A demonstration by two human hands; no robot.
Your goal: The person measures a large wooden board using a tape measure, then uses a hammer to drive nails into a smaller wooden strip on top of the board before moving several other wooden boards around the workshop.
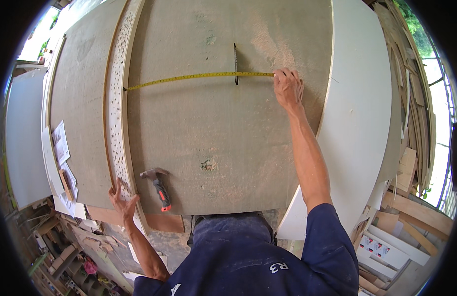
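Note:
My right hand (289, 89) is closed at the right end of a yellow tape measure (199, 76); its case, if in the hand, is hidden. The blade runs leftward over the greyish-brown worktop (223, 128), its hooked end at the right edge of a long white strip (121, 64) dotted with small marks or holes. My left hand (122, 200) grips across the near end of that strip, thumb on its right side and fingers toward its left. Right of the left hand lies a claw hammer (160, 188) with a black and red handle. The tape crosses a thin dark, narrow object (235, 61).
A wide white panel (357, 113) lies along the right side. Printed papers (60, 142) and a small wooden piece (66, 185) are at the left edge. Board offcuts (411, 93) stand at the far right; more scraps (65, 256) lie lower left.

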